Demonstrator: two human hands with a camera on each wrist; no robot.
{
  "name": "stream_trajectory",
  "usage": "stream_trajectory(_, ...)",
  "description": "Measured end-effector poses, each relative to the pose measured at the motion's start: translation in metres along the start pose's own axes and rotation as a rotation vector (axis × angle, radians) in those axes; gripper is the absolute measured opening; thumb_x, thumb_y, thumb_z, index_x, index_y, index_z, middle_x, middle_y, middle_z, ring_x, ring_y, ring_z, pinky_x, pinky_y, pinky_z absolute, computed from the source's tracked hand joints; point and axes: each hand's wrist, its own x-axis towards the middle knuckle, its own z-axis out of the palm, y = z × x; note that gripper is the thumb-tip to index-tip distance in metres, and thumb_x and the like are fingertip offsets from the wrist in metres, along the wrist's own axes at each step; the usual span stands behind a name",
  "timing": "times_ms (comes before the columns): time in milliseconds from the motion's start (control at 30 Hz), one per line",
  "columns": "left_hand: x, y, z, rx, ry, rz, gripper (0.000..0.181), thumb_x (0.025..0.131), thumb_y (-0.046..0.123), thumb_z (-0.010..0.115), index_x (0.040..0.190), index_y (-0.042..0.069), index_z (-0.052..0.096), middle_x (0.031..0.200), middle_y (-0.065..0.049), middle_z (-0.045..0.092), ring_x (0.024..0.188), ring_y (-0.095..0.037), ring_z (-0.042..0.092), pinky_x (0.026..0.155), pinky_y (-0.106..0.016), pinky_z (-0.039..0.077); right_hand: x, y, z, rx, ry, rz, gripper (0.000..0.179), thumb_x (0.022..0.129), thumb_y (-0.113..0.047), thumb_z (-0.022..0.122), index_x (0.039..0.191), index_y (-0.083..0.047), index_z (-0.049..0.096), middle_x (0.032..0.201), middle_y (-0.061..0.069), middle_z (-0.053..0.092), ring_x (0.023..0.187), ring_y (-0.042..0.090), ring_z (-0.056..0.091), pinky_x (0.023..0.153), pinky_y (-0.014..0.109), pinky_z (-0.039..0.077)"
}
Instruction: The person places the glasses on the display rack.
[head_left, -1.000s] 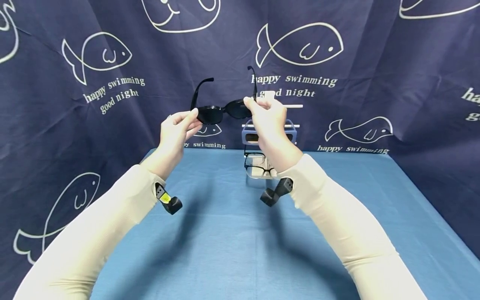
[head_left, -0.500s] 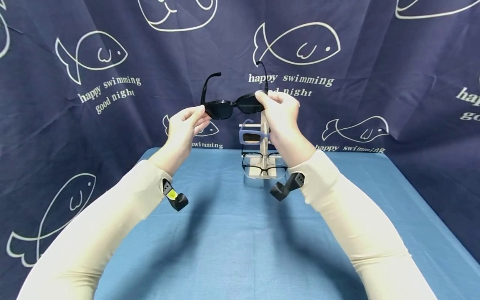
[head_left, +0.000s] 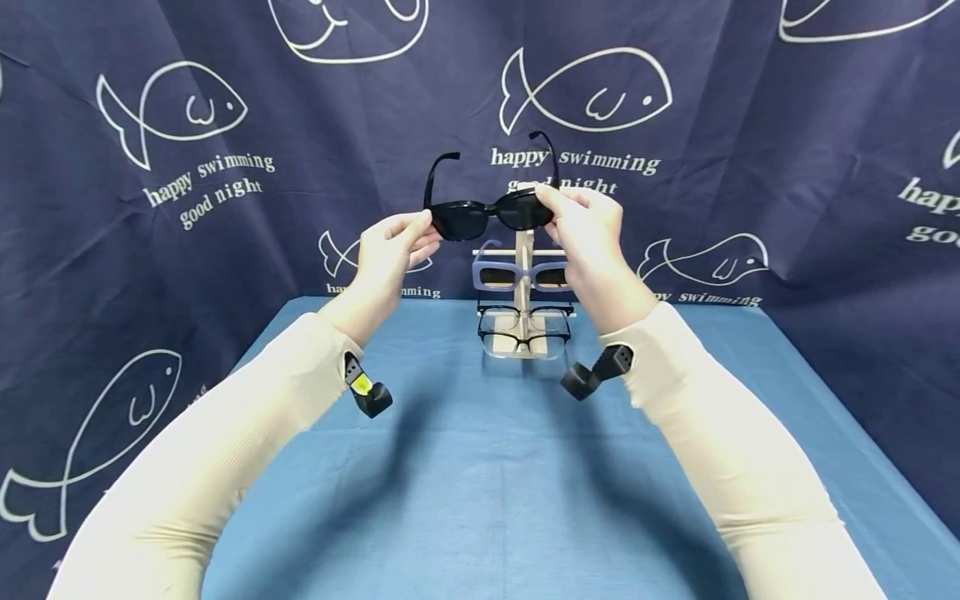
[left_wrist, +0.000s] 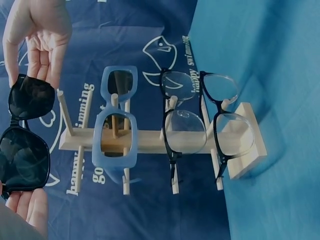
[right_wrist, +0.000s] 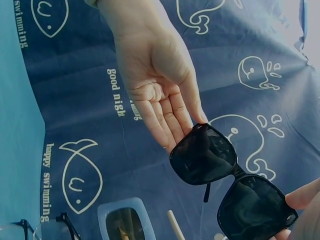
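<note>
Black sunglasses (head_left: 459, 222) are held up level in front of the top of a wooden display stand (left_wrist: 150, 141), with both temples unfolded and pointing away. My left hand (head_left: 392, 254) pinches their left end between thumb and fingers. At the right end, my right hand (head_left: 588, 237) grips the frame the same way. The left wrist view shows the stand's top pegs bare beside the dark lenses. Below on the stand sit blue-framed sunglasses (left_wrist: 115, 159), then two black-rimmed clear eyeglasses (left_wrist: 185, 131), one above the other.
The stand rises from the back of a blue cloth-covered table (head_left: 480, 483). Close behind hangs a dark blue curtain (head_left: 360, 150) with white fish drawings and lettering. A small black camera (head_left: 371, 398) is strapped to each wrist.
Both hands have carried the black sunglasses to the right, from left of the stand to in front of its top. The eyeglasses on the lower pegs now show more fully.
</note>
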Motion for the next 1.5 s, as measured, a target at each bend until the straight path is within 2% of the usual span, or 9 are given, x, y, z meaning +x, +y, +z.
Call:
stream_trajectory(167,0.0,-0.002,0.007,0.008,-0.008,0.004,0.012,0.093,0.013,0.065,0.099,0.003,0.065,0.084,-0.003,0.068,0.08,-0.012,0.069,0.095,-0.034,0.057,0.004,0.0,-0.007,0.017,-0.008,0.01,0.009,0.085,-0.012,0.072,0.088,-0.003,0.073,0.093,0.001,0.064,0.095,0.017,0.063,0.099,0.033,0.054)
stream_trajectory(433,0.003,-0.004,0.016,-0.003,-0.004,-0.026,0.021,0.093,0.014,0.066,0.106,-0.003,0.066,0.086,-0.005,0.069,0.083,-0.015,0.069,0.092,-0.032,0.058,0.009,-0.001,-0.019,0.037,-0.026,0.024,0.011,0.087,-0.011,0.07,0.075,-0.011,0.069,0.082,0.0,0.06,0.09,0.016,0.058,0.104,0.037,0.051)
stream_trajectory(633,0.004,-0.006,0.019,0.041,-0.017,-0.046,0.028,0.094,0.015,0.065,0.113,-0.005,0.065,0.088,-0.008,0.07,0.086,-0.017,0.071,0.093,-0.032,0.058,0.011,0.0,-0.025,0.05,-0.029,0.071,0.004,0.087,-0.011,0.069,0.085,-0.008,0.068,0.094,0.004,0.064,0.106,0.022,0.06,0.105,0.037,0.05)
stream_trajectory(700,0.004,-0.006,0.02,0.056,-0.029,-0.049,0.03,0.094,0.014,0.065,0.116,-0.006,0.064,0.088,-0.009,0.07,0.086,-0.018,0.071,0.094,-0.034,0.057,0.013,0.0,-0.027,0.052,-0.016,0.101,0.005,0.087,-0.012,0.07,0.084,-0.011,0.067,0.098,0.006,0.064,0.106,0.02,0.061,0.104,0.035,0.051)
stream_trajectory(767,0.005,-0.007,0.022,0.075,-0.043,-0.05,0.031,0.094,0.015,0.065,0.117,-0.006,0.064,0.089,-0.009,0.07,0.089,-0.02,0.071,0.095,-0.034,0.057,0.014,0.001,-0.03,0.054,-0.002,0.121,0.005,0.087,-0.013,0.071,0.085,-0.011,0.066,0.1,0.007,0.063,0.102,0.019,0.061,0.102,0.034,0.052)
stream_trajectory(933,0.007,-0.01,0.025,0.11,-0.059,-0.053,0.031,0.094,0.016,0.065,0.116,-0.006,0.064,0.089,-0.009,0.07,0.097,-0.025,0.071,0.091,-0.03,0.059,0.016,0.004,-0.036,0.047,0.027,0.14,0.008,0.086,-0.015,0.073,0.085,-0.013,0.065,0.09,0.004,0.06,0.089,0.016,0.06,0.099,0.033,0.054)
stream_trajectory(1100,0.008,-0.014,0.026,0.105,-0.063,-0.062,0.028,0.094,0.016,0.065,0.112,-0.006,0.065,0.088,-0.009,0.071,0.085,-0.016,0.071,0.092,-0.032,0.058,0.016,0.008,-0.041,0.035,0.02,0.148,0.009,0.086,-0.016,0.073,0.087,-0.012,0.065,0.092,0.003,0.062,0.09,0.016,0.061,0.098,0.033,0.054)
stream_trajectory(1200,0.008,-0.016,0.028,0.091,-0.057,-0.063,0.027,0.093,0.016,0.066,0.11,-0.005,0.066,0.088,-0.01,0.071,0.082,-0.015,0.071,0.092,-0.033,0.058,0.017,0.01,-0.044,0.029,0.014,0.15,0.01,0.086,-0.017,0.073,0.089,-0.012,0.064,0.093,0.003,0.063,0.093,0.017,0.061,0.099,0.033,0.054)
stream_trajectory(1500,0.011,-0.02,0.032,0.122,-0.043,-0.079,0.032,0.093,0.018,0.066,0.114,-0.006,0.064,0.094,-0.014,0.071,0.078,-0.012,0.07,0.087,-0.03,0.06,0.017,0.016,-0.051,0.026,0.014,0.178,0.011,0.085,-0.021,0.074,0.088,-0.013,0.067,0.076,-0.004,0.067,0.079,0.012,0.064,0.095,0.032,0.056)
